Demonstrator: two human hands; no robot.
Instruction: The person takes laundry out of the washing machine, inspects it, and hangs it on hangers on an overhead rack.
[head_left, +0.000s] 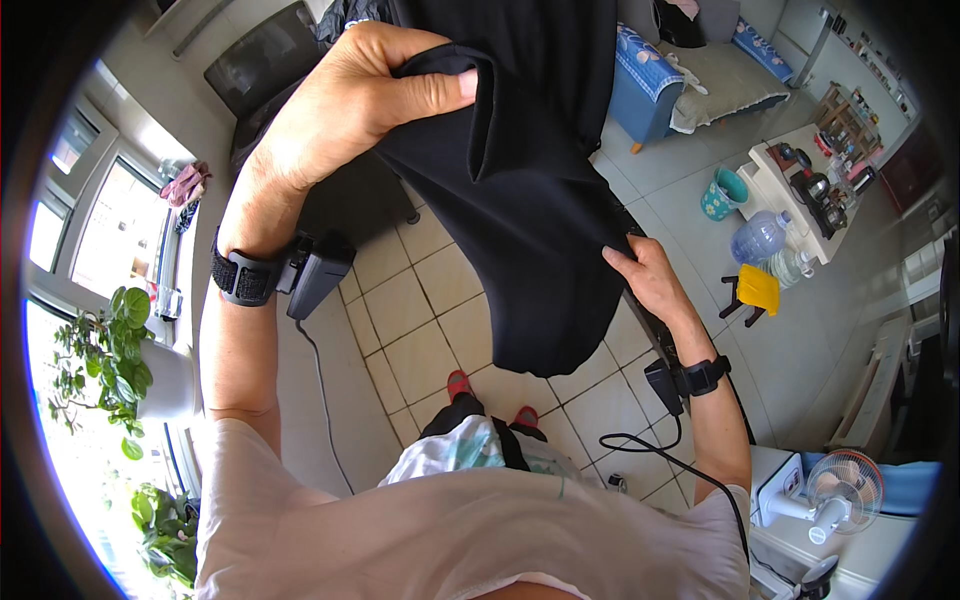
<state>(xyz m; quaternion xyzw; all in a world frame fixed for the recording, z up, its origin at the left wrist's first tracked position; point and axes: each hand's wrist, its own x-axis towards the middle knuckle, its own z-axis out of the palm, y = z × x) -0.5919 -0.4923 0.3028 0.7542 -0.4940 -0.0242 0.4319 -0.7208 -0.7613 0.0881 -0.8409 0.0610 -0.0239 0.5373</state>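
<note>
A black cloth garment (517, 225) hangs in front of me, its lower part dangling above the floor tiles. My left hand (382, 86) pinches a folded, open edge of it between thumb and fingers, high up near the top of the view. Lower and to the right, my right hand (651, 274) grips the garment's side edge, thumb lying on the cloth. The fingers of both hands are partly hidden behind the fabric. More black cloth continues upward past the top of the view, and I cannot tell what kind of garment it is.
A black chair (262, 56) stands at upper left. Potted plants (105, 360) line the window at left. To the right are a blue sofa (652, 97), a teal bin (724, 193), a water bottle (759, 236), a yellow-topped stool (757, 289) and an electric fan (844, 491). Cables run from both wrist devices.
</note>
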